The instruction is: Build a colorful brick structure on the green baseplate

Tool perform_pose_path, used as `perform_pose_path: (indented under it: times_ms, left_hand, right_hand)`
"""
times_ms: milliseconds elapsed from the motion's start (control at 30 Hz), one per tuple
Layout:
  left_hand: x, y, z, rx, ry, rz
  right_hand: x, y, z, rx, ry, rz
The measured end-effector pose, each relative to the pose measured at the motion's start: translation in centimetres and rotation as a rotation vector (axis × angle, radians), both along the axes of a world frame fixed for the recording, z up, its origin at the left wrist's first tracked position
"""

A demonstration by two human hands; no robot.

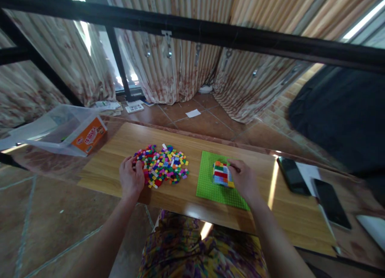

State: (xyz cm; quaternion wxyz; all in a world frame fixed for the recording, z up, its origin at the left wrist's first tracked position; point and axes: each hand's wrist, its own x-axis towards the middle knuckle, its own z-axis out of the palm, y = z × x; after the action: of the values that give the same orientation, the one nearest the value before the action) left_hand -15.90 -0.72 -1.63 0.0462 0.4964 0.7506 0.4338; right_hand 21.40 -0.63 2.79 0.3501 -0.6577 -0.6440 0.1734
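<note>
A heap of small bright toy bricks (165, 164) lies on the wooden board. At its left edge is my left hand (132, 177), thumb and fingers apart and touching the outer bricks. Right of the heap, a green baseplate (204, 186) carries a small block built of bricks (221, 174) in coloured rows, with red, white, green, orange and pale blue showing. My right hand (243, 178) is over the plate's right part, at the block's right side. Its fingertips are pinched together near the block's upper right corner; whatever they may hold is too small to make out.
A clear plastic bin (60, 129) with an orange label stands at the far left. Two dark phones (293, 176) and white paper (308, 174) lie on the right. A black metal rail (192, 27) crosses in front of the curtains (180, 69).
</note>
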Motion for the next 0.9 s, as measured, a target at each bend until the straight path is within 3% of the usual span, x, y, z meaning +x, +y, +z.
perform_pose_path:
  times_ms: [400, 900]
  left_hand:
    - [0.0, 0.0, 0.0, 0.001, 0.011, -0.003]
    - [0.1, -0.1, 0.0, -0.005, 0.001, 0.005]
  right_hand:
    - [-1.1, 2.3, -0.2, -0.066, -0.158, 0.139]
    - [-1.0, 2.4, -0.2, -0.103, -0.026, 0.105]
